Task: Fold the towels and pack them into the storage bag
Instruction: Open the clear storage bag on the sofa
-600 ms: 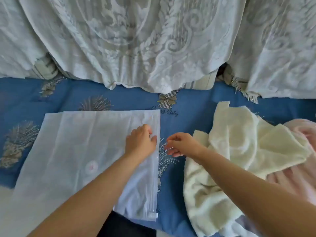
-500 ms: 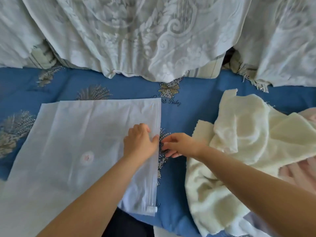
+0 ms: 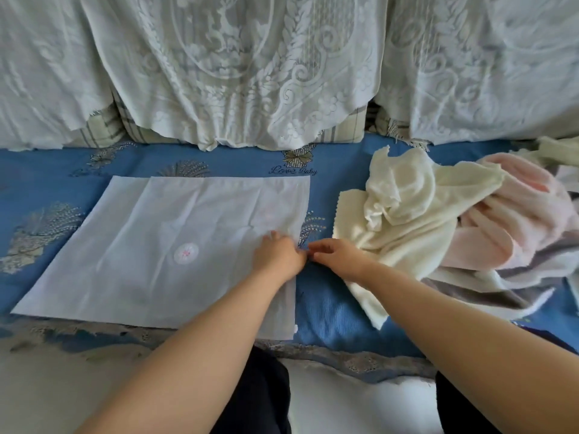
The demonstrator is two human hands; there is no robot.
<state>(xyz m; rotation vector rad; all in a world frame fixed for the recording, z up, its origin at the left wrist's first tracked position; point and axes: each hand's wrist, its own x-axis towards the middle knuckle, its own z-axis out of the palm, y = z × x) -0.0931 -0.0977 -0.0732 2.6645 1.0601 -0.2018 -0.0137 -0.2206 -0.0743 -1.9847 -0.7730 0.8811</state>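
A flat translucent white storage bag [image 3: 175, 245] lies on the blue bed cover, with a round valve near its middle. My left hand [image 3: 277, 255] rests on the bag's right zipper edge, fingers curled at that edge. My right hand [image 3: 336, 253] meets it from the right and pinches the same edge. To the right is a heap of towels: a crumpled cream towel [image 3: 404, 227] in front, a pink towel [image 3: 513, 211] behind it, and a grey one [image 3: 488, 292] under them.
A blue patterned bed cover [image 3: 332, 308] spans the view, with its lace hem toward me. White lace cloth [image 3: 238, 70] drapes over cushions along the back. My dark-clothed knees show at the bottom.
The view has pulled back and now shows more of the bed. Both hands have come together at the bag's right edge and now touch each other.
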